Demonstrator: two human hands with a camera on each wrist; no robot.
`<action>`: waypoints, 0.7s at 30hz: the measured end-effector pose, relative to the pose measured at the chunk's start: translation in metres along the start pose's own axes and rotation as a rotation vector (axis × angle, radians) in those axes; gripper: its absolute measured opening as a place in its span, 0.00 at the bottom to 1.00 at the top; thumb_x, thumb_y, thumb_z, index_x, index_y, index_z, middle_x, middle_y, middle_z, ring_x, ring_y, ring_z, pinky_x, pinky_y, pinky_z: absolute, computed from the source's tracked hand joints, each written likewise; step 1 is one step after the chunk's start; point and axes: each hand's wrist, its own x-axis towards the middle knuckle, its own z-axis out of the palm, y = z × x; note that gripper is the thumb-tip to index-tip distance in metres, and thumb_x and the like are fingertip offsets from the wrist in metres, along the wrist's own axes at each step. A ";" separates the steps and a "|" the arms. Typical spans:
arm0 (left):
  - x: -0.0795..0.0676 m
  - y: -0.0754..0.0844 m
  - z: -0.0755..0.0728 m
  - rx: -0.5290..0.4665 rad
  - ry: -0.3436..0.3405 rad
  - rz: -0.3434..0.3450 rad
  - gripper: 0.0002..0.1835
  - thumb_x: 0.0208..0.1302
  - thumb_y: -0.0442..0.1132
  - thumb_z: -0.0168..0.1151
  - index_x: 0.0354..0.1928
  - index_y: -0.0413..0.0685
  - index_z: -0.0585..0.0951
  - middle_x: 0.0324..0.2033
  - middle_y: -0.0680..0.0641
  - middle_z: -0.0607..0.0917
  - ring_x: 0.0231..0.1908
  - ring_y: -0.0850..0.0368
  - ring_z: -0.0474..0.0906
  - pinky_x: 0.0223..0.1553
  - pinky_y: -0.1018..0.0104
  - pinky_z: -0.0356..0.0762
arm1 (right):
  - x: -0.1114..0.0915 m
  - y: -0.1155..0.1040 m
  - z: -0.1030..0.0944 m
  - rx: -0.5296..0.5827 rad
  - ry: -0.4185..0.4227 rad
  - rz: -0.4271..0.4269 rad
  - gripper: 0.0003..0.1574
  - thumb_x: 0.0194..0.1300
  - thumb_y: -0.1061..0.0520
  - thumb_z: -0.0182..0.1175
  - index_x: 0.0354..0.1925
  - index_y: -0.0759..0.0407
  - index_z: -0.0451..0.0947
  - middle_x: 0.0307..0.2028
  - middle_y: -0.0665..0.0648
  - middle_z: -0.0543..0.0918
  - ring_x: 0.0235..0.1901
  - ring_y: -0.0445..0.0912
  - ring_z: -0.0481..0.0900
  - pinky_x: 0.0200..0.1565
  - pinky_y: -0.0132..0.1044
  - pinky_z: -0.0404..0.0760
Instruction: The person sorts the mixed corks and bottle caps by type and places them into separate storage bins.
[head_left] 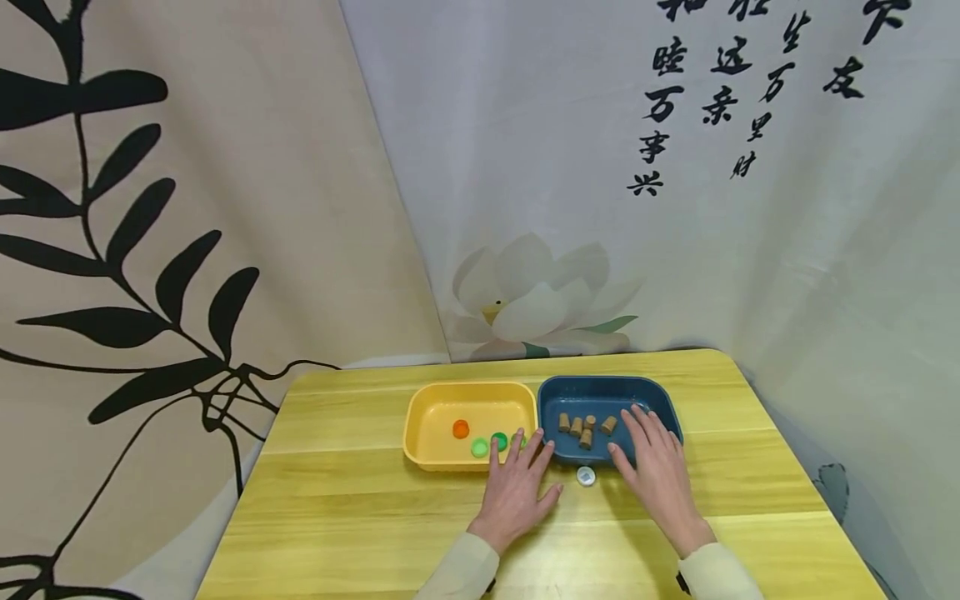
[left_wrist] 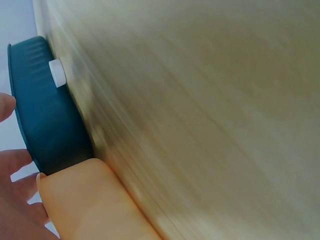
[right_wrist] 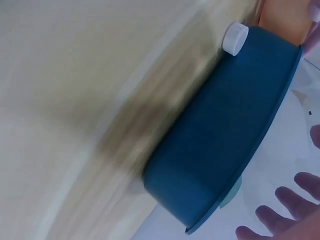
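Observation:
My left hand (head_left: 514,493) reaches over the front right edge of a yellow tray (head_left: 442,458), fingers spread and nearly straight. Inside that tray lie an orange round piece (head_left: 461,429), a light green one (head_left: 479,448) and a darker green one (head_left: 499,442); the fingers partly cover another green piece. My right hand (head_left: 662,473) hovers over the front right side of a dark blue tray (head_left: 600,385), fingers apart and holding nothing. Several corks (head_left: 586,438) lie in the blue tray. A white bottle cap (right_wrist: 235,39) rests on the table against its front wall.
Both trays stand side by side on a yellow wood-grain table (head_left: 360,517), toward its far edge. Behind it hangs a pale curtain (head_left: 540,167) printed with a flower, dark leaves and black characters.

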 end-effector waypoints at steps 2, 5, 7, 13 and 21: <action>0.000 0.000 -0.001 -0.002 -0.001 0.001 0.36 0.71 0.68 0.55 0.76 0.62 0.72 0.77 0.51 0.65 0.76 0.43 0.60 0.71 0.29 0.55 | -0.005 0.001 -0.003 0.014 0.005 0.004 0.39 0.65 0.53 0.71 0.69 0.67 0.73 0.68 0.70 0.73 0.68 0.70 0.66 0.62 0.72 0.67; 0.000 0.000 0.000 -0.007 -0.003 0.000 0.36 0.71 0.68 0.56 0.76 0.62 0.72 0.78 0.51 0.65 0.76 0.43 0.60 0.71 0.29 0.55 | -0.011 0.006 -0.007 0.024 0.005 0.034 0.37 0.67 0.53 0.69 0.68 0.67 0.73 0.69 0.71 0.72 0.69 0.71 0.65 0.63 0.71 0.66; 0.000 0.000 0.001 -0.002 0.000 -0.001 0.36 0.71 0.68 0.56 0.76 0.62 0.72 0.78 0.51 0.65 0.76 0.43 0.60 0.71 0.29 0.55 | -0.015 0.010 -0.010 0.026 0.006 0.056 0.35 0.69 0.53 0.68 0.68 0.67 0.73 0.69 0.71 0.71 0.69 0.71 0.65 0.62 0.71 0.66; -0.001 0.000 0.001 0.006 0.002 0.001 0.37 0.71 0.68 0.56 0.76 0.61 0.72 0.78 0.51 0.65 0.76 0.43 0.60 0.71 0.29 0.54 | -0.025 0.021 -0.010 0.027 0.019 0.069 0.34 0.71 0.51 0.65 0.67 0.68 0.74 0.69 0.72 0.71 0.69 0.72 0.65 0.62 0.71 0.65; -0.001 0.001 0.001 0.008 0.003 0.006 0.37 0.71 0.68 0.55 0.76 0.61 0.71 0.78 0.50 0.65 0.76 0.43 0.60 0.71 0.28 0.53 | -0.033 0.020 -0.009 0.001 0.027 0.073 0.34 0.72 0.49 0.64 0.68 0.66 0.74 0.70 0.71 0.71 0.69 0.72 0.64 0.61 0.72 0.66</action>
